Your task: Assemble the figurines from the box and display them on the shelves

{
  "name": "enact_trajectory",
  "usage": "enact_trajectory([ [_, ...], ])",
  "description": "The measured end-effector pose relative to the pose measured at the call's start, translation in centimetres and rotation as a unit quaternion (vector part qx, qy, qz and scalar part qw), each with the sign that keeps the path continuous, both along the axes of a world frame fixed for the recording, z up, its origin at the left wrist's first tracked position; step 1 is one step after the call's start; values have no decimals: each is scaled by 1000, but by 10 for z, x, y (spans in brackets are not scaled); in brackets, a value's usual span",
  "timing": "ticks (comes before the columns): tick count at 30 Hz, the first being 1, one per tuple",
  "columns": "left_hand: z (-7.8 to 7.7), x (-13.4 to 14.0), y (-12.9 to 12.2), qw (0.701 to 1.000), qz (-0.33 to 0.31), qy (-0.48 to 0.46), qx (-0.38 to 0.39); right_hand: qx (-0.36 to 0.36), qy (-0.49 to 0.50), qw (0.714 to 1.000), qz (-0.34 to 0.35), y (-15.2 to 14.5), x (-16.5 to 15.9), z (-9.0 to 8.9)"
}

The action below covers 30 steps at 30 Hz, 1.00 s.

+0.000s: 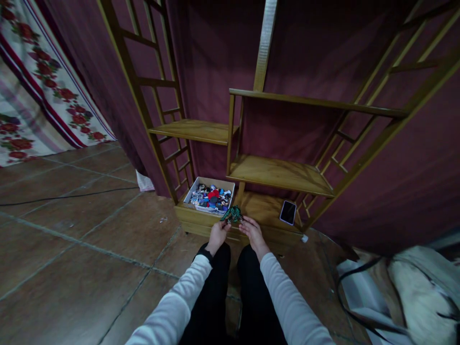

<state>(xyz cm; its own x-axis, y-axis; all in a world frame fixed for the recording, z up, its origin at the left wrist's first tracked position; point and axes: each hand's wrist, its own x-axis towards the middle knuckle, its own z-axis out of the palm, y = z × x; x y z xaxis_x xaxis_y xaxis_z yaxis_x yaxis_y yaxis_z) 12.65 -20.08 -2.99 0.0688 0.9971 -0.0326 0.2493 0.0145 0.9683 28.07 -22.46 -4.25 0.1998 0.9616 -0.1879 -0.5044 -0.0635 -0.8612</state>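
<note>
Both my hands hold a small green and black patterned piece between them, in front of the lowest shelf. Its exact kind is too small to make out. My left hand has its fingers closed on the left side of the piece. On the other side, the fingers of my right hand pinch its right edge. Just behind my left hand, an open cardboard box stands on the lowest shelf, filled with many small colourful pieces, among them a bright red one.
A wooden shelf unit with stepped boards rises before me, a dark red curtain behind it. A tablet or phone lies on the right of the lowest shelf. Bags sit at right on the tiled floor; a cable runs at left.
</note>
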Motion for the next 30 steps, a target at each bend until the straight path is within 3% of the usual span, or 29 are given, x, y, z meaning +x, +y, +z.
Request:
enact_trajectory([
  [5,-4,2,2,991,34,-126,-36,11,-17,1000,-2,-2,0,4],
  [9,1,-2,0,984,35,-168,-54,32,-36,999,13,-6,-1,10],
  [14,6,-11,-2,977,-17,-200,-67,51,-34,998,29,-12,-2,18],
  [20,5,-17,-1,950,-91,-280,-101,46,-18,999,-11,-12,-4,19],
  [25,3,-17,0,936,-104,-310,-131,57,-3,997,51,-11,-10,17],
  [30,4,-16,1,935,-116,-306,-134,55,43,997,43,-8,-10,15],
])
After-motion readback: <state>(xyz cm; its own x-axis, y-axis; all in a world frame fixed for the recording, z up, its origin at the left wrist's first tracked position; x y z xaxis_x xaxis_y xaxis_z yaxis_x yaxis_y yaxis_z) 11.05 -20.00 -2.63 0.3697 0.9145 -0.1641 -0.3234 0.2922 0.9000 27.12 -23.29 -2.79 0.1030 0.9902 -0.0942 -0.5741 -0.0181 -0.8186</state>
